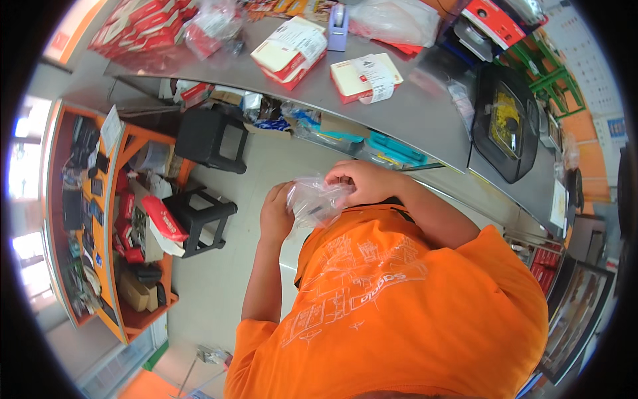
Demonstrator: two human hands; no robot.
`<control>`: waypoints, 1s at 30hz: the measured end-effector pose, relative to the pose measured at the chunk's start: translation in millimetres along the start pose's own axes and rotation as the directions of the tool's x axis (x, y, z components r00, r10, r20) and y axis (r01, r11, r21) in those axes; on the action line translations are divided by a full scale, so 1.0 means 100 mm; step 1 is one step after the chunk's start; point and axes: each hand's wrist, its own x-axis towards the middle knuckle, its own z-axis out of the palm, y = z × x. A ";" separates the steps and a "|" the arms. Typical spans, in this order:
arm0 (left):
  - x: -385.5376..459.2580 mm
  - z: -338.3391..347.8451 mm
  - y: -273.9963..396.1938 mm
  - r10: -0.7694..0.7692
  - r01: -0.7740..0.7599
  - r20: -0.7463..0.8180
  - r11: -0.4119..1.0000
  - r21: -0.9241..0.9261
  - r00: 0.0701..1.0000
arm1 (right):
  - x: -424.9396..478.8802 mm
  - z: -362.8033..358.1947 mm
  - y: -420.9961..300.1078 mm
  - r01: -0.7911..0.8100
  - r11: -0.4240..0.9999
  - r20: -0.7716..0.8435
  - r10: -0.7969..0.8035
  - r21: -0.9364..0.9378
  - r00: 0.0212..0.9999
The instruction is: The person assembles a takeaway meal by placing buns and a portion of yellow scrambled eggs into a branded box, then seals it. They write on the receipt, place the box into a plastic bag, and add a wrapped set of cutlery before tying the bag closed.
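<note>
A clear plastic bag (316, 202) is held in front of my waist, between both hands. My left hand (277, 207) grips its left edge, with the fingers partly hidden by the plastic. Curled around the bag's upper right part is my right hand (360, 180). Beyond the hands, on the grey counter (224, 65), lie two red and cream cardboard boxes (289, 50), (366, 77), each with a printed paper strip over it. A lilac tape dispenser (338, 32) stands behind them, beside a pile of clear plastic bags (394, 20).
Black plastic stools (209, 137) stand on the floor at the left, near an orange shelf unit (122, 164). Teal-lidded bins (394, 149) sit beneath the counter. A black container with a transparent lid window (508, 124) rests on the counter's right part.
</note>
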 end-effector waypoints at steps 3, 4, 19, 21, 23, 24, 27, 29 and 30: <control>0.63 0.09 0.26 -0.130 0.104 0.148 0.980 0.171 0.980 | 0.09 -0.49 0.44 -0.227 0.884 -0.245 0.346 0.410 0.906; 0.84 0.05 0.43 -0.132 0.108 0.184 0.985 0.133 0.974 | 0.17 -0.64 0.61 -0.207 0.665 -0.351 0.602 0.717 0.717; 3.61 0.69 0.85 -0.099 -0.002 0.305 0.949 0.315 0.947 | 0.90 -1.54 1.31 0.077 -0.035 -0.016 0.813 0.996 0.582; 3.70 0.74 0.91 -0.154 0.058 0.362 0.963 0.263 0.919 | 0.92 -1.54 1.41 0.074 -0.026 -0.024 0.803 0.997 0.596; 3.69 0.80 0.98 -0.155 0.073 0.330 0.966 0.249 0.931 | 0.92 -1.56 1.51 0.095 -0.023 -0.042 0.783 0.995 0.621; 3.64 0.82 1.02 -0.163 0.086 0.314 0.966 0.245 0.935 | 0.91 -1.57 1.54 0.113 -0.032 -0.048 0.767 0.993 0.640; 3.59 0.84 1.33 -0.226 0.156 0.302 0.959 0.238 0.926 | 0.87 -1.57 1.65 0.158 0.016 -0.120 0.726 0.987 0.677; 3.53 0.88 1.37 -0.223 0.167 0.311 0.966 0.196 0.924 | 0.81 -1.58 1.72 0.196 0.068 -0.187 0.703 0.978 0.686; 3.49 0.91 1.40 -0.220 0.174 0.312 0.970 0.169 0.924 | 0.74 -1.62 1.67 0.215 0.094 -0.219 0.693 0.972 0.687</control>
